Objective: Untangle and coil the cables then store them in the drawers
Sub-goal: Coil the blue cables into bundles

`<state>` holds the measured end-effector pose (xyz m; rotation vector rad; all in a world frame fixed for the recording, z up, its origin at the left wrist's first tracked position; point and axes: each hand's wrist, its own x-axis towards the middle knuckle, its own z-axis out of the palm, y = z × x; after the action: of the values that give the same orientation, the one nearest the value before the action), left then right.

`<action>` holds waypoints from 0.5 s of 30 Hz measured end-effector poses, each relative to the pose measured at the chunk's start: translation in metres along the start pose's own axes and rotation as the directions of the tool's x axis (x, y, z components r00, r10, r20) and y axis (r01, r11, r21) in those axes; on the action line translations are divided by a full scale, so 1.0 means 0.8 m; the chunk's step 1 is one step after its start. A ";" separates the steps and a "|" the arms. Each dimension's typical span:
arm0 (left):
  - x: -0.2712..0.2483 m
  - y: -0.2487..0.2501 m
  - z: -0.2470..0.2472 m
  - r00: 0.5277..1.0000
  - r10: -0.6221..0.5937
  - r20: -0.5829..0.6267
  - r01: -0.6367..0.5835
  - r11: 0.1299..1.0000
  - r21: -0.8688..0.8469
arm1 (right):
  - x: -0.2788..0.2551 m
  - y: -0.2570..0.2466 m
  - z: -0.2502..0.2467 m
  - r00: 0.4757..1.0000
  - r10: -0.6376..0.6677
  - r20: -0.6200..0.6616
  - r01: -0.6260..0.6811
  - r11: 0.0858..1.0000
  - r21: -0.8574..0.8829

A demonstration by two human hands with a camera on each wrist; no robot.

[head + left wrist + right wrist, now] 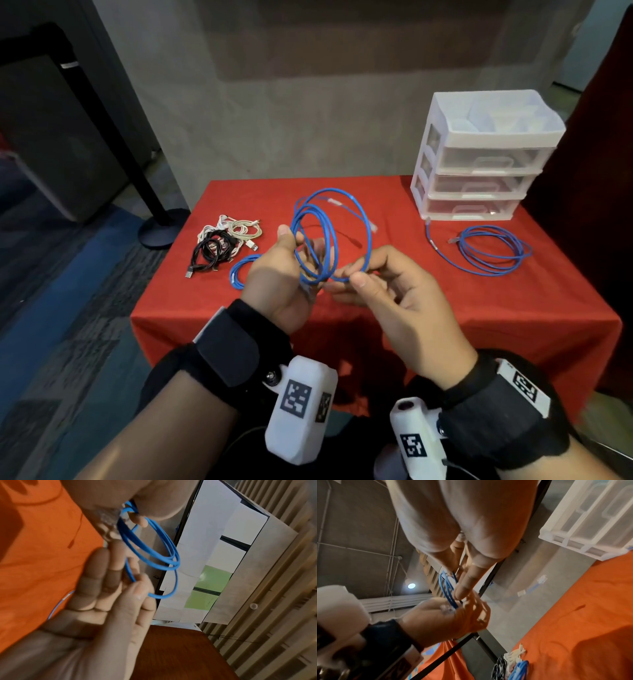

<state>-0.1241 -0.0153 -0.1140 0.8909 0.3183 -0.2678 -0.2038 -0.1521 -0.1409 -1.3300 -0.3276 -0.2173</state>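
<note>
- The bench point(513, 325), draped in a red cloth, carries all the loose cables and the storage unit.
- A white drawer unit point(479, 161) with three clear drawers stands at the far right corner of the bench; all three drawers are pushed in, and an open tray sits on top.
- The blue cable point(329, 236) is held up in the air above the middle of the bench, between both hands, wound into several wide loops; its clear plug ends hang off the far side of the loops.
- The left hand point(284, 284) is raised, palm turned inward, thumb and fingers curled round the gathered loops at their lower left.
- The right hand point(387, 291) pinches a strand at the bottom of the loops between thumb and forefinger, the other fingers loosely bent beneath; in the right wrist view the fingertips point(462, 592) meet on the blue strands just beside the left hand.
- A second blue cable point(493, 250) lies coiled flat on the bench in front of the drawer unit, one end trailing toward it.
- A tangle of black and white cables point(222, 243) lies at the left side of the bench.
- A small blue coil point(241, 270) lies just beside that tangle, partly hidden behind the left hand.
</note>
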 end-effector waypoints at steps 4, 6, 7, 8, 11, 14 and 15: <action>-0.002 0.006 0.003 0.986 0.156 0.054 -0.161 0.980 0.114 | -0.004 -0.001 -0.019 0.979 0.121 0.163 -0.082 0.969 -0.232; -0.001 0.002 -0.002 0.942 0.324 0.086 -0.335 0.895 0.294 | 0.002 -0.007 -0.032 0.962 0.188 0.199 -0.109 0.930 -0.351; -0.001 0.001 -0.006 0.902 0.409 0.135 -0.429 0.824 0.370 | 0.007 -0.009 -0.039 0.970 0.179 0.163 -0.109 0.925 -0.365; -0.003 0.000 -0.011 0.853 0.478 0.210 -0.520 0.740 0.426 | 0.013 -0.011 -0.046 0.985 0.151 0.086 -0.112 0.931 -0.346; -0.008 0.001 -0.021 0.739 0.500 0.452 -0.674 0.548 0.495 | 0.030 -0.012 -0.067 0.993 -0.031 -0.116 -0.028 0.881 -0.472; -0.012 0.001 -0.021 0.719 0.392 0.574 -0.691 0.489 0.532 | 0.037 -0.005 -0.075 0.994 -0.112 0.003 0.076 0.654 -0.752; -0.013 0.000 -0.021 0.710 0.348 0.613 -0.697 0.476 0.537 | 0.039 -0.003 -0.074 0.996 -0.079 0.043 0.083 0.624 -0.777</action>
<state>-0.1363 -0.0008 -0.1195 1.6745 -0.5701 0.0366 -0.1692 -0.2093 -0.1397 -2.1960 -0.3054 -0.4723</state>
